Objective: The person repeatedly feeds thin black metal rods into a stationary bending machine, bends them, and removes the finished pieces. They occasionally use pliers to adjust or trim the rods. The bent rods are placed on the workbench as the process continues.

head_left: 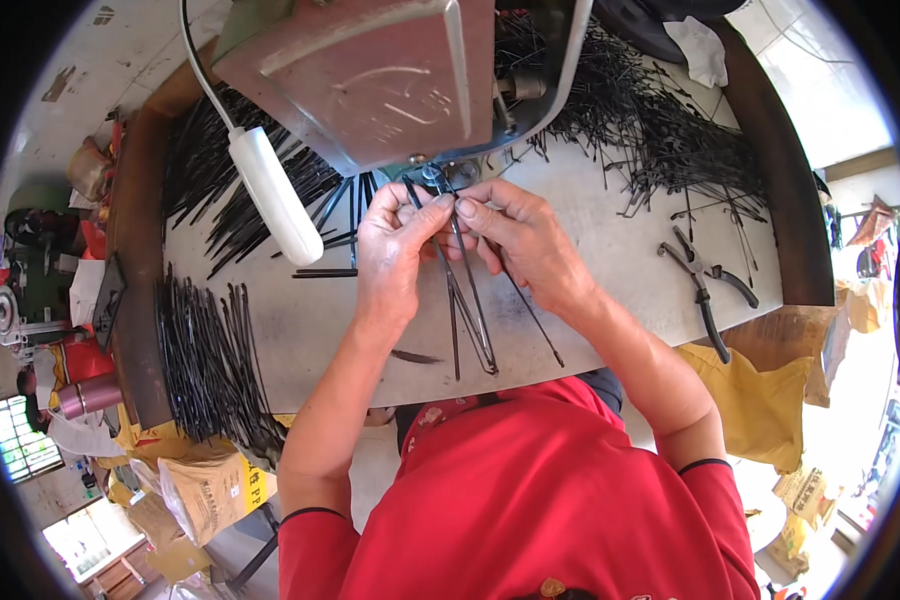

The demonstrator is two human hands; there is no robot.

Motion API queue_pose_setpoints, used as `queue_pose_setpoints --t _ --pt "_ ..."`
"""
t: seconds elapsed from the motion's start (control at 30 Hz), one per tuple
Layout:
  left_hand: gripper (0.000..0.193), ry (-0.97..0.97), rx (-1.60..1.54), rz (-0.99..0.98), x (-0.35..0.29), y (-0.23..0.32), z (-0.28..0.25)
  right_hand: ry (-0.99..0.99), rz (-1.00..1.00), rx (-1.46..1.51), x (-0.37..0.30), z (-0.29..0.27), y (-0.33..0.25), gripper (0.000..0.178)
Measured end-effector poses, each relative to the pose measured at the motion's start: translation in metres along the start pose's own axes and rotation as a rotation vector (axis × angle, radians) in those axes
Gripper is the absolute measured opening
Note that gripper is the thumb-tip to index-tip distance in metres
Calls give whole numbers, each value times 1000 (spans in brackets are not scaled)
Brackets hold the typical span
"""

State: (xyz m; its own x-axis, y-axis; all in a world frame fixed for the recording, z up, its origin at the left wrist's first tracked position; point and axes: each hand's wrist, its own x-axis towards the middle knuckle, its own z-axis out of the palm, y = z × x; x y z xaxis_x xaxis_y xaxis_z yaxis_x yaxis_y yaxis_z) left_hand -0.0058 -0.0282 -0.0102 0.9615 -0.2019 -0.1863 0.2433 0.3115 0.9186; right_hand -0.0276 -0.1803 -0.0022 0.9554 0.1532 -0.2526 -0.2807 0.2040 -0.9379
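My left hand (pixel 394 245) and my right hand (pixel 532 243) are close together at the front of a red-brown machine head (pixel 380 90). Both are closed, thumbs and fingers pinching thin black metal rods (pixel 476 310) near their upper ends. These rods hang toward me over the pale tabletop (pixel 590 300), and two of them meet at a bent lower tip. Another thin rod (pixel 533 312) slants down to the right from beneath my right hand. Fingers partly hide the gripped ends, just below the machine's small metal tool (pixel 433 175).
A white lamp (pixel 275 195) hangs left of the machine. Dark rods lie in a bundle (pixel 205 355) at near left and a tangled pile (pixel 660 120) at far right. Pliers (pixel 700 275) rest near the right edge. A raised brown rim (pixel 785 190) borders the table.
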Motion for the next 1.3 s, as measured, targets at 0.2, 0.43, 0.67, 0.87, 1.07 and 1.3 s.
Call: queue_pose_setpoints --t 0.2,0.43,0.67,0.87,1.07,1.3 --pt "19 32 16 67 1 -2 1 -76 37 -29 7 -6 -10 16" --pt "20 103 0 101 10 -2 5 -74 68 101 19 -4 -7 18" --pt "18 153 -100 45 7 -9 10 -29 32 105 18 -3 1 20" --pt "15 134 -9 94 7 -5 6 -53 41 99 20 -3 -4 21" --pt "19 159 -59 70 8 -8 6 -64 74 131 19 -3 -3 21" --pt "21 170 -89 67 0 -16 7 -40 76 129 12 -2 2 21"
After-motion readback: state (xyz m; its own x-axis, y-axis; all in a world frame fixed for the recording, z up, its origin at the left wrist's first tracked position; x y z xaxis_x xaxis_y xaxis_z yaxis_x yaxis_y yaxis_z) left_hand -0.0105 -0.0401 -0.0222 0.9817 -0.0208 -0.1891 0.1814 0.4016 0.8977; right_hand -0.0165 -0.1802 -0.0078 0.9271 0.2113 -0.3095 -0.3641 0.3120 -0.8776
